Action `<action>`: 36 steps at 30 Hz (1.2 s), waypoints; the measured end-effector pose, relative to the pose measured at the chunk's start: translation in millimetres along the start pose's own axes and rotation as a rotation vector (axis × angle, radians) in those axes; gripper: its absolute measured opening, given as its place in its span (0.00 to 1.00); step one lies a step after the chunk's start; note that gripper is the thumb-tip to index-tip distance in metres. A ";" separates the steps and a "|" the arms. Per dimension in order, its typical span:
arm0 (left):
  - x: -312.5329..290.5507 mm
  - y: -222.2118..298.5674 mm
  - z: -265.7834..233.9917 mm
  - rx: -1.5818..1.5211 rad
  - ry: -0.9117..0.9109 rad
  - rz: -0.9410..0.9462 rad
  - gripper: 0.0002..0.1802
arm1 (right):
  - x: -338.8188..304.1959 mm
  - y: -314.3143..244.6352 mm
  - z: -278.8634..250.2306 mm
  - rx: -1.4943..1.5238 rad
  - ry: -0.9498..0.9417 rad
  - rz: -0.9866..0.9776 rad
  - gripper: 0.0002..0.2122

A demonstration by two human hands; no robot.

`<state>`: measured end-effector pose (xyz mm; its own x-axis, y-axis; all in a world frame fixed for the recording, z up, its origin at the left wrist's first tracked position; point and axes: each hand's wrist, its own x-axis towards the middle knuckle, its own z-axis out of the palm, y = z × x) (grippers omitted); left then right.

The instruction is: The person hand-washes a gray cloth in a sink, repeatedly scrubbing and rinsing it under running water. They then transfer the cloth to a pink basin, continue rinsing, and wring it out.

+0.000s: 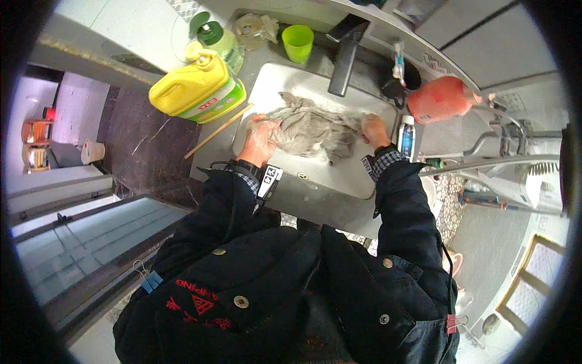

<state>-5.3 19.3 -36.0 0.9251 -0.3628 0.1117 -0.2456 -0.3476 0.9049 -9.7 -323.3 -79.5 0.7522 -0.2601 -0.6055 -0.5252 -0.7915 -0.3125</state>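
Note:
A wet grey cloth (315,129), bunched and wrinkled, is stretched across the white sink basin (276,76). At its left end, my left hand (259,141) holds the edge with the fingers closed on it. My right hand (374,130) grips the opposite end, its fingers curled into a fist around the fabric. Above the basin's far side hangs the dark faucet (345,60); I cannot make out any water coming from it.
Left of the sink stand a yellow jug (194,88) and a thin wooden stick (218,131). A green cup (297,43) is behind the basin. On the right are a black cup (407,79) with toothbrushes, a red bottle (441,100) and a small blue-and-white bottle (406,136).

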 end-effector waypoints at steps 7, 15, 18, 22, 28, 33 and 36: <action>9.8 50.1 -5.3 0.177 -0.050 0.304 0.17 | -76.7 -43.7 -14.5 -0.115 0.276 -0.431 0.26; 49.6 172.6 -31.7 -0.530 -0.169 0.020 0.17 | -100.6 -92.8 2.3 0.510 -0.043 -0.580 0.27; 56.4 182.4 -45.8 -0.173 -0.074 0.371 0.25 | -104.1 -79.7 -19.7 0.719 -0.176 -0.451 0.27; 55.5 157.9 -46.7 -0.785 -0.080 -0.252 0.33 | -119.6 -41.5 -47.5 1.120 -0.120 -0.174 0.28; 12.5 97.9 -4.4 -0.825 -0.225 -0.754 0.40 | -103.3 -49.7 -42.1 0.700 0.079 -0.182 0.25; -1.0 63.5 50.6 -1.227 -0.190 -1.124 0.44 | -136.6 -98.2 -10.6 0.589 0.197 -0.681 0.17; 4.8 49.3 56.3 -1.404 -0.451 -0.740 0.41 | -182.2 -113.5 -10.0 0.459 0.157 -0.732 0.26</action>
<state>-29.3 -48.2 -14.0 0.4995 -0.7784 -0.3803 0.8529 0.3648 0.3736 -83.2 -191.7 73.6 0.9912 0.1262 -0.0403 0.0281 -0.4973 -0.8671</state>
